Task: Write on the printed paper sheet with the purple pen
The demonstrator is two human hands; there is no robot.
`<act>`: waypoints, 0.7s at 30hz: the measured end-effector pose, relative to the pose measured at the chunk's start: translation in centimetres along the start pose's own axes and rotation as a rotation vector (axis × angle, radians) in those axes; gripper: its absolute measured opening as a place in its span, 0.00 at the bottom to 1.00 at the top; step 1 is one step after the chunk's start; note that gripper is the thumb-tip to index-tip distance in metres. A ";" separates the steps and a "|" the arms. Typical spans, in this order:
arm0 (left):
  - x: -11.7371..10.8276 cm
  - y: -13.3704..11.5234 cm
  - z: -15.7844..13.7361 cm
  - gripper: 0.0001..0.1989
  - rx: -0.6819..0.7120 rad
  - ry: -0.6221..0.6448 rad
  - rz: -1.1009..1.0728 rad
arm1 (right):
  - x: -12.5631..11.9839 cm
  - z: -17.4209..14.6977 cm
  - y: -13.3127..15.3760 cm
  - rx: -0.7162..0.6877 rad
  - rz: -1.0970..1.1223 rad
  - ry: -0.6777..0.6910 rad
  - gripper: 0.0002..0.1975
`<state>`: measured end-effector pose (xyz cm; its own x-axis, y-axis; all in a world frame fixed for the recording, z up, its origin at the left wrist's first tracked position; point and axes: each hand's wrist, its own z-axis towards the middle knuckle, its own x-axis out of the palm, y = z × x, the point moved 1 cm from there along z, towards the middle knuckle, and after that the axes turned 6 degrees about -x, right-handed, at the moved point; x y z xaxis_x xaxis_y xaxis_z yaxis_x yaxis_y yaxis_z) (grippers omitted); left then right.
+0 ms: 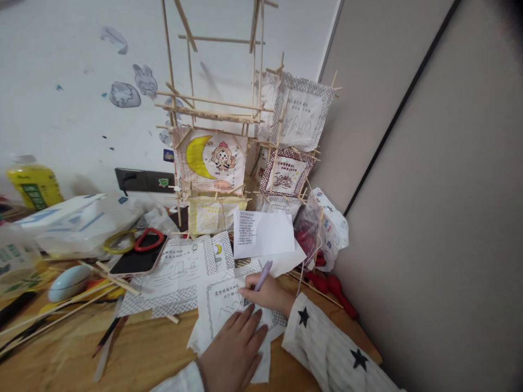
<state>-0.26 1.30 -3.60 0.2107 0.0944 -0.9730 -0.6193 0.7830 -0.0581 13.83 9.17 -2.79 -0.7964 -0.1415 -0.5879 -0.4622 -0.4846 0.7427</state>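
My right hand (261, 294) grips a light purple pen (263, 275), its upper end sticking out above the fingers and its tip hidden by the hand. Under both hands lies a sheet of paper (216, 305) with handwritten characters, line drawings and a patterned border. My left hand (235, 348) rests flat on the lower part of that sheet, fingers stretched out. Just left of it, more drawn sheets (175, 277) overlap, one showing a boat and a cross-hatched border. Behind the hands, a white page with lines of writing (263, 234) leans against the stick structures.
Behind the papers rise wooden stick frames (216, 117) with decorated paper panels. Leftward are a phone (137, 262), red-handled scissors (149, 239), a pale blue oval object (68, 283), loose sticks (61, 316) and a pencil (107, 336). A plastic bag (329, 228) stands by the grey panel at right.
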 end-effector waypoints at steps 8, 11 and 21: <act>0.5 0.2 -0.2 0.23 0.010 -0.048 -0.003 | 0.0 -0.1 0.1 0.004 0.002 0.022 0.16; 0.5 0.1 -0.2 0.22 0.020 -0.053 0.009 | 0.0 -0.1 0.0 0.003 0.008 0.009 0.16; 0.8 0.3 0.0 0.16 0.193 -0.215 0.190 | -2.6 0.2 -1.1 0.003 0.020 -0.394 0.12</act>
<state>-0.23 1.60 -4.34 0.2723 0.3611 -0.8919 -0.5123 0.8390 0.1833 16.36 10.24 -1.99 -0.8939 0.1916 -0.4053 -0.4454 -0.4822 0.7544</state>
